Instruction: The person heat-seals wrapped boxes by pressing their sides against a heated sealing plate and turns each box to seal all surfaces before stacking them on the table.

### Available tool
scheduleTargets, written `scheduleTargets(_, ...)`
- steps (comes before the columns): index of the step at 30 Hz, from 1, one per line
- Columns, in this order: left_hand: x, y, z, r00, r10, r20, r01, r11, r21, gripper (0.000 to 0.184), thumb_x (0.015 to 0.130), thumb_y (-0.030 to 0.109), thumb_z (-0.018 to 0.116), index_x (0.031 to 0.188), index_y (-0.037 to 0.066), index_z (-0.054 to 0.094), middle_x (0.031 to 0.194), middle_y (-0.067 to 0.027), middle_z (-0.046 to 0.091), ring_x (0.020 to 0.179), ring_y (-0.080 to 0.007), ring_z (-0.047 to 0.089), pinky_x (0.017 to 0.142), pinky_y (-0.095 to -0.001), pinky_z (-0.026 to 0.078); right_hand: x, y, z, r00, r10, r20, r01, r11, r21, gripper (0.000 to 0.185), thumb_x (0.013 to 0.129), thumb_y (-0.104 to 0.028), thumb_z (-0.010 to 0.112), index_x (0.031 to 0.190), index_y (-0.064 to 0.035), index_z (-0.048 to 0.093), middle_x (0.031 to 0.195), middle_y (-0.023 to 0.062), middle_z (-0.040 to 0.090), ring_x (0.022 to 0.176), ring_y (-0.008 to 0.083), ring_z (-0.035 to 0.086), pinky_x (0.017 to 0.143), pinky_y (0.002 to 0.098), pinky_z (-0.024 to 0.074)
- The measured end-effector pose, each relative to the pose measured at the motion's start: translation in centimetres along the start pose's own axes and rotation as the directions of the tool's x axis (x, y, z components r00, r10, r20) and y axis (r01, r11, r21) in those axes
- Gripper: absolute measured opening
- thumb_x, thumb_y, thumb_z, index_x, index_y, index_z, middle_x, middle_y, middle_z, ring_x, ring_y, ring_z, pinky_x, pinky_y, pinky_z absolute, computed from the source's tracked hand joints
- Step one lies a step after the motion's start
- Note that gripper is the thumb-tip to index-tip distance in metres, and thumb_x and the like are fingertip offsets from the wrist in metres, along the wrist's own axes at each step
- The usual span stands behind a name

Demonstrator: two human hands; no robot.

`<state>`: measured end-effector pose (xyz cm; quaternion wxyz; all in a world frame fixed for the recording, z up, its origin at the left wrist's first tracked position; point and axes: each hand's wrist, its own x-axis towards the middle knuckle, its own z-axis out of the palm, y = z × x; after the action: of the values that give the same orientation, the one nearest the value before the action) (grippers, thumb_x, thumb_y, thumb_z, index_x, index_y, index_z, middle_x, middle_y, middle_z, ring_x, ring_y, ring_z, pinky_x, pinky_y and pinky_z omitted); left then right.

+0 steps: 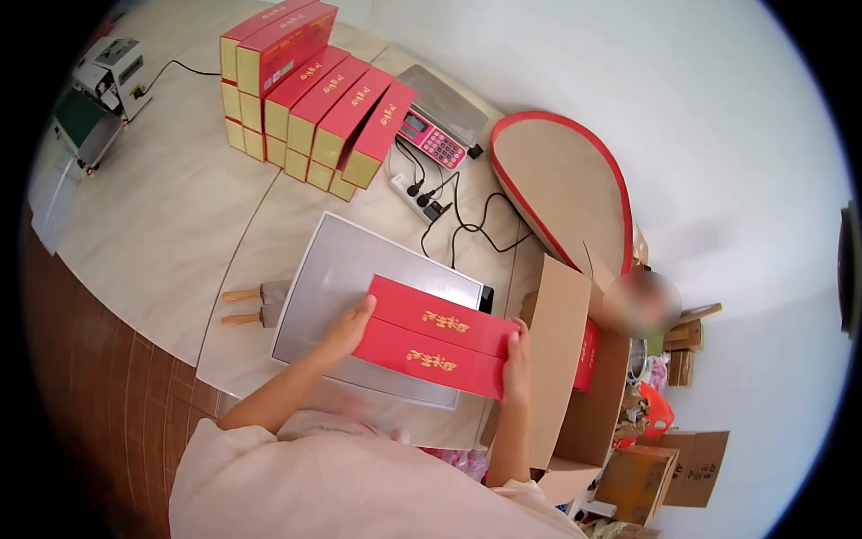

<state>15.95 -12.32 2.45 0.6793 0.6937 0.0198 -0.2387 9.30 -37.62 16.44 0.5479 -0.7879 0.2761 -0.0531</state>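
Two red boxes (435, 337) with gold lettering lie side by side, held between my two hands above a grey metal tray (314, 287). My left hand (353, 331) presses on their left ends, and my right hand (516, 364) grips the right ends. To the right, an open cardboard carton (555, 359) has a red box (586, 355) inside it. More red boxes with gold sides (332, 99) are stacked at the back of the table.
Two wooden-handled scrapers (242, 307) lie left of the tray. Behind it are a power strip (417, 199) with black cables and a scale (440, 139). A red-rimmed round board (566, 180) leans by the wall. A machine (112, 76) stands far left.
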Motion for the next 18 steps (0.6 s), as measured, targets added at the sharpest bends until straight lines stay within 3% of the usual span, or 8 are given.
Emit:
scheduleTargets(2, -0.8, 2.5, -2.2, 1.000, 0.001, 0.010, -0.001, 1.000, 0.017, 0.065, 0.099, 0.053, 0.029, 0.129, -0.001, 0.050, 0.122, -0.0160, 0.060, 0.117, -0.0269, 0.053, 0.102, -0.0347, 0.036, 0.3, 0.8, 1.8, 0.999, -0.033, 0.005, 0.033, 0.998, -0.054, 0.043, 0.100, -0.038, 0.036, 0.134, -0.0123, 0.042, 0.133, 0.0090, 0.045, 0.126, 0.0210, 0.039, 0.106, 0.0336, 0.0283)
scheduleTargets(3, -1.0, 3.0, -3.2, 1.000, 0.022, -0.007, -0.022, 1.000, -0.008, 0.064, 0.099, 0.052, 0.030, 0.129, -0.001, 0.050, 0.123, -0.0159, 0.059, 0.118, -0.0267, 0.052, 0.102, -0.0344, 0.036, 0.8, 1.6, 2.5, 0.997, -0.061, 0.054, 0.062, 0.998, -0.018, 0.041, 0.100, -0.033, 0.035, 0.133, -0.0084, 0.039, 0.131, 0.0102, 0.044, 0.124, 0.0222, 0.039, 0.106, 0.0333, 0.0270)
scheduleTargets(6, -0.8, 1.9, -6.2, 0.991, 0.111, -0.076, -0.112, 0.994, -0.010, 0.061, 0.099, 0.049, 0.033, 0.128, -0.001, 0.051, 0.125, -0.0154, 0.058, 0.119, -0.0258, 0.051, 0.102, -0.0336, 0.036, 2.6, 5.2, 5.6, 0.990, -0.083, 0.117, 0.078, 0.996, 0.046, 0.043, 0.101, -0.035, 0.035, 0.133, -0.0077, 0.038, 0.131, 0.0109, 0.044, 0.124, 0.0217, 0.039, 0.107, 0.0323, 0.0257)
scheduleTargets(7, -0.9, 1.6, -7.4, 0.989, 0.085, -0.122, -0.082, 0.996, 0.023, 0.061, 0.100, 0.049, 0.033, 0.129, -0.001, 0.050, 0.126, -0.0153, 0.057, 0.120, -0.0255, 0.051, 0.103, -0.0334, 0.035, 2.3, 4.5, 6.9, 0.992, -0.037, 0.124, 0.037, 0.999, 0.000, 0.046, 0.100, -0.042, 0.036, 0.136, -0.0143, 0.039, 0.136, 0.0101, 0.043, 0.127, 0.0214, 0.037, 0.107, 0.0325, 0.0258)
scheduleTargets(8, -1.1, 1.2, -8.5, 0.985, 0.059, -0.165, -0.050, 0.997, 0.057, 0.061, 0.100, 0.049, 0.033, 0.131, -0.002, 0.048, 0.128, -0.0153, 0.056, 0.121, -0.0252, 0.050, 0.103, -0.0331, 0.034, 2.7, 5.0, 8.2, 0.979, -0.125, 0.164, 0.125, 0.992, 0.014, 0.045, 0.100, -0.037, 0.035, 0.134, -0.0060, 0.037, 0.131, 0.0135, 0.044, 0.125, 0.0248, 0.039, 0.107, 0.0327, 0.0255)
scheduleTargets(13, -3.7, 2.0, -14.1, 0.964, -0.131, -0.231, 0.152, 0.985, 0.075, 0.064, 0.099, 0.050, 0.033, 0.137, -0.001, 0.042, 0.135, -0.0161, 0.050, 0.125, -0.0222, 0.046, 0.106, -0.0324, 0.032, 2.5, 4.1, 14.2, 0.939, -0.286, 0.190, 0.290, 0.957, 0.009, 0.043, 0.102, -0.033, 0.031, 0.131, -0.0027, 0.039, 0.127, 0.0162, 0.046, 0.121, 0.0254, 0.043, 0.104, 0.0325, 0.0304)
scheduleTargets(15, -4.5, 2.7, -15.2, 0.972, -0.174, -0.157, 0.133, 0.962, -0.238, 0.066, 0.099, 0.052, 0.033, 0.136, -0.002, 0.043, 0.137, -0.0153, 0.048, 0.127, -0.0210, 0.044, 0.106, -0.0320, 0.032, 2.4, 3.9, 15.4, 0.933, -0.306, 0.192, 0.298, 0.952, 0.067, 0.044, 0.102, -0.034, 0.031, 0.131, -0.0010, 0.039, 0.126, 0.0176, 0.048, 0.120, 0.0273, 0.045, 0.103, 0.0339, 0.0321)
scheduleTargets(18, -4.5, 2.7, -15.1, 0.967, -0.172, -0.189, 0.111, 0.948, -0.299, 0.069, 0.098, 0.053, 0.034, 0.137, -0.003, 0.042, 0.138, -0.0144, 0.047, 0.127, -0.0210, 0.043, 0.106, -0.0316, 0.031, 2.6, 4.4, 15.8, 0.931, -0.319, 0.175, 0.297, 0.944, 0.142, 0.045, 0.103, -0.035, 0.031, 0.129, 0.0001, 0.041, 0.121, 0.0187, 0.051, 0.114, 0.0290, 0.049, 0.100, 0.0352, 0.0361)
